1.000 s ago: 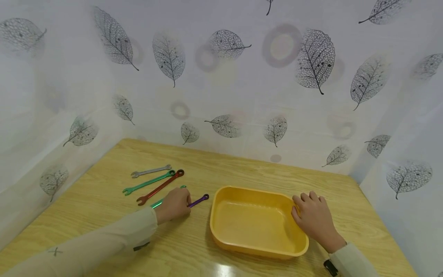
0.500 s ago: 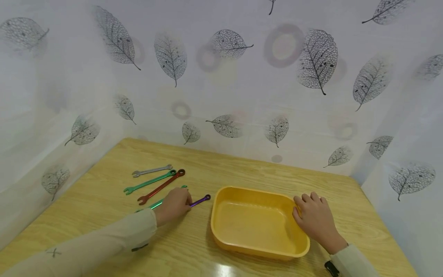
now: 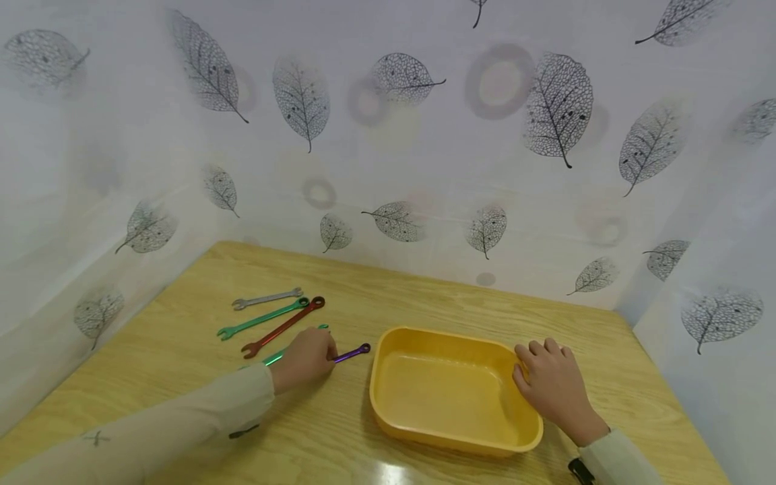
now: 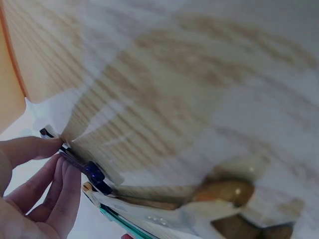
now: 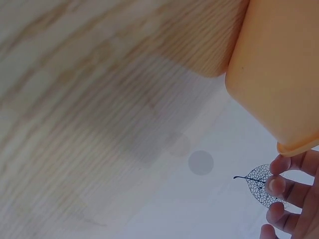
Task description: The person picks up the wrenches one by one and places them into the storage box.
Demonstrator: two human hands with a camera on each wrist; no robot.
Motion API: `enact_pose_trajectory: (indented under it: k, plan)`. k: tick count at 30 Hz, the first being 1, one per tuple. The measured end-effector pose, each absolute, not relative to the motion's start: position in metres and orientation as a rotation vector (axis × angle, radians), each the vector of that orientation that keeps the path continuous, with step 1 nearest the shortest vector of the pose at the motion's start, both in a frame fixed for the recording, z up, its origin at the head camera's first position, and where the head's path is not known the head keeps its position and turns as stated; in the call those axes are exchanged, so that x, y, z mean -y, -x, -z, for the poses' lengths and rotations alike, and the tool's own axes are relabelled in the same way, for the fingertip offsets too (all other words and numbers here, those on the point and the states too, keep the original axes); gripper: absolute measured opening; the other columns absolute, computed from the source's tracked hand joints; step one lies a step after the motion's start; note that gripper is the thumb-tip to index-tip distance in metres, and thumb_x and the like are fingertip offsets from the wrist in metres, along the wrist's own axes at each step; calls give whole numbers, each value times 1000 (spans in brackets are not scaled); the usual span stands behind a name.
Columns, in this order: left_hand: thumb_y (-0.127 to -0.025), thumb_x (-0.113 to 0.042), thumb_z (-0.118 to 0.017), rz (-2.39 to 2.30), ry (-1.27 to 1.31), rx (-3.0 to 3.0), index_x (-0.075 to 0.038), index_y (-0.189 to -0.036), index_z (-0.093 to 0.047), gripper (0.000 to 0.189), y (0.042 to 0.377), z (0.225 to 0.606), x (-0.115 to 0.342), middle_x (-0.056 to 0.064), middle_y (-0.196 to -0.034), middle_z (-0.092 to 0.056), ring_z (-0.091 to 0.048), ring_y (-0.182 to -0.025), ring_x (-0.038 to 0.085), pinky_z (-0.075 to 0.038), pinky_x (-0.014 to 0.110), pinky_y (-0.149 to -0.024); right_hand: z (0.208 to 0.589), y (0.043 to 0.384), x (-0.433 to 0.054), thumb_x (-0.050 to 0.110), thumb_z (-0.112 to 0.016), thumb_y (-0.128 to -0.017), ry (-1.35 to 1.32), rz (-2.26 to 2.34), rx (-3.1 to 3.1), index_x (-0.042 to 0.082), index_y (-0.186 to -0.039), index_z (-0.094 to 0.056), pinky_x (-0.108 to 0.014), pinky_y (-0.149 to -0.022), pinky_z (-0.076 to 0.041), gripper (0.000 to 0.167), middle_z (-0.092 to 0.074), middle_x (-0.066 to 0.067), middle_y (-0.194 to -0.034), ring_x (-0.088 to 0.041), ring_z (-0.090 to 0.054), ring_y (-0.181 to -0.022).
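In the head view my left hand [image 3: 306, 360] pinches a purple combination wrench [image 3: 353, 353] between thumb and fingers, low over the table. Its ring end points toward a yellow plastic basin [image 3: 448, 397]. The left wrist view shows the thumb and fingertips on the purple wrench [image 4: 84, 165], with a green wrench [image 4: 127, 224] just beyond it. My right hand [image 3: 550, 384] holds the basin's right rim near the far corner, thumb on the inner side. From the right wrist, several curled fingers [image 5: 284, 186] show at the basin's rim [image 5: 299, 147].
Left of the left hand lie a silver wrench [image 3: 267, 298], a green ratchet wrench [image 3: 263, 318] and a red one [image 3: 281, 328]. Another green wrench [image 3: 274, 357] is partly hidden under the left hand. A leaf-patterned curtain [image 3: 394, 155] borders the wooden table [image 3: 388, 283].
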State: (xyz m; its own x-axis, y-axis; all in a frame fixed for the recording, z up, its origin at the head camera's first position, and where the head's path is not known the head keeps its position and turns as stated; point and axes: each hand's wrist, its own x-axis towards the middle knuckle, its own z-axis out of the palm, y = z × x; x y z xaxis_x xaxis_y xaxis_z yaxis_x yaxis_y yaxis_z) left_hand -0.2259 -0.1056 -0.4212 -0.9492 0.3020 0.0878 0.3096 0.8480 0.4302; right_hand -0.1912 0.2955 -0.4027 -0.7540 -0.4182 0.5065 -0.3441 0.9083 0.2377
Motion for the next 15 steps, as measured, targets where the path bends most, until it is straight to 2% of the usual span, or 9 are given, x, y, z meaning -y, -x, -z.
enact_pose_trajectory:
  k: [6, 15]
  plan:
    - [-71, -3, -76, 757, 517, 2972, -9, -68, -69, 9, 227, 424, 108, -4, -67, -61, -51, -65, 9, -46, 26, -61, 403, 191, -295, 19, -69, -73, -540, 165, 2510, 12, -78, -59, -30, -55, -25, 13, -42, 0, -62, -18, -32, -59]
    - [-70, -3, -74, 762, 539, 2954, -9, -70, -69, 7, 228, 424, 113, -3, -69, -61, -52, -66, 8, -47, 27, -62, 402, 191, -295, 19, -68, -73, -541, 168, 2505, 12, -78, -59, -31, -54, -27, 12, -43, 0, -62, -19, -32, -59]
